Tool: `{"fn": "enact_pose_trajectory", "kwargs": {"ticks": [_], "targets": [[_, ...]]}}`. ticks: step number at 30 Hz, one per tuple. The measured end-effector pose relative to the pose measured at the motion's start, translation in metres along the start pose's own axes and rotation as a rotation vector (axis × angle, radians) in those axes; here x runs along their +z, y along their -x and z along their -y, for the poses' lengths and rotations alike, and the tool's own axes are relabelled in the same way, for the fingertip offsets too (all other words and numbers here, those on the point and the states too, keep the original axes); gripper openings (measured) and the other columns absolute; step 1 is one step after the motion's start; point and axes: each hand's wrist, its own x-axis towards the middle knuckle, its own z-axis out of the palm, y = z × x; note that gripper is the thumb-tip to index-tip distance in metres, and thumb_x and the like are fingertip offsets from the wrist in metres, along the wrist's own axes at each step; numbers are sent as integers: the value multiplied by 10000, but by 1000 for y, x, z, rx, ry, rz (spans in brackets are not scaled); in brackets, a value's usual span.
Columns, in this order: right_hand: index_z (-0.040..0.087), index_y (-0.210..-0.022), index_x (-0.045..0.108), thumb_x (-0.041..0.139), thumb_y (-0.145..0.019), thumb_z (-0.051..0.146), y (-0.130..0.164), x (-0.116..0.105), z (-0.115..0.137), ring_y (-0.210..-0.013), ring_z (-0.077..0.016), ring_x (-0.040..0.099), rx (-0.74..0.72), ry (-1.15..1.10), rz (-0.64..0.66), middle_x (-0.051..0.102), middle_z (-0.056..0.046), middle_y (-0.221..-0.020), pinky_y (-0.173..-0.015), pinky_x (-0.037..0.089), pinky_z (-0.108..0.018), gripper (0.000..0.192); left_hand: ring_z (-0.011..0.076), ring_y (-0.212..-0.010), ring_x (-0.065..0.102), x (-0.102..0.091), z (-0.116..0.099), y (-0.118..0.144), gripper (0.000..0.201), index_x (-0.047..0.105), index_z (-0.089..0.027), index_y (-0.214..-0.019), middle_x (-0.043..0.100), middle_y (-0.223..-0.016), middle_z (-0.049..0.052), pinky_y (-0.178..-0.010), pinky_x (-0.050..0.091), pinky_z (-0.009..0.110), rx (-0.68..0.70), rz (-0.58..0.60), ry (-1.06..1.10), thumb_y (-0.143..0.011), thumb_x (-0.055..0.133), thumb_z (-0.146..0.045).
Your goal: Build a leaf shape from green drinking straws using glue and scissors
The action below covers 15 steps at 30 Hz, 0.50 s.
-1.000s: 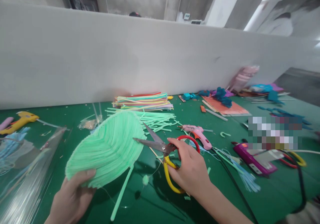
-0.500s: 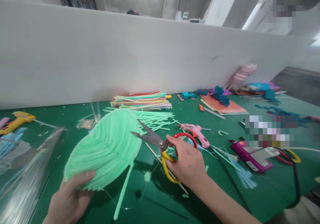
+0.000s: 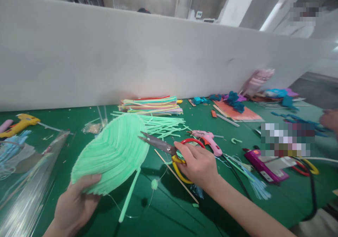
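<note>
My left hand (image 3: pixel 75 203) grips the lower edge of a mint-green leaf-shaped fan (image 3: pixel 113 154) made of fuzzy stems, held tilted above the green table (image 3: pixel 169 212). A green stem handle (image 3: pixel 129 194) hangs down from it. My right hand (image 3: pixel 196 166) holds scissors (image 3: pixel 169 149) with one red and one yellow loop. Their blades are nearly closed, and the tips touch the fan's right edge.
Loose green stems (image 3: pixel 163 126) and a stack of coloured stems (image 3: pixel 151 106) lie behind the fan. A pink glue gun (image 3: pixel 208 140) sits right of the scissors, a yellow one (image 3: pixel 19 122) far left. Clear wrap (image 3: pixel 26 180) lies at left. Another person's hand (image 3: pixel 329 119) shows at right.
The scissor blades have gone from wide apart to nearly closed at the fan's right edge. My right hand has drifted slightly up and left; the fan has tipped a little.
</note>
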Motion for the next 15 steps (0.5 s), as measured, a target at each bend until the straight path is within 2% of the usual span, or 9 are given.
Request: {"fn": "enact_pose_trajectory", "kwargs": {"ticks": [3,6,11,13,15], "targets": [[145,-909,669,515,-853,212,-5,1,-3,-614,-176,594,-36,52,21,679,-41,-663,-587,390,-301,177,367,-1100,649,11,3,-12,589,732,-342,-1054,773,-985,-14,-733,651,442,-49,-11,79,-491,717,-171],[160,-895,674,513,-834,222,-10,5,-8,-591,-170,568,-89,63,42,660,-24,-625,-580,341,-309,183,366,-1052,673,23,3,-21,607,736,-323,-1034,775,-991,-8,-715,654,422,-95,-65,175,-458,748,-131],[159,-805,653,521,-802,202,-11,11,-17,-542,-152,529,-131,2,45,609,-12,-567,-563,310,-299,139,304,-813,741,34,0,-29,630,745,-245,-980,787,-916,11,-515,635,285,-98,-115,262,-372,801,-89],[167,-746,623,479,-814,172,-10,11,-17,-503,-141,495,-138,-38,70,577,-3,-532,-540,290,-295,159,290,-792,744,22,7,-32,566,746,-230,-947,787,-908,17,-513,631,275,-90,-89,273,-404,805,-81],[171,-731,597,439,-843,158,-8,11,-15,-478,-138,477,-148,-81,88,569,-1,-525,-525,278,-295,195,292,-861,737,-14,26,-28,463,741,-230,-957,782,-930,23,-602,645,310,-72,-13,241,-520,776,-84]]}}
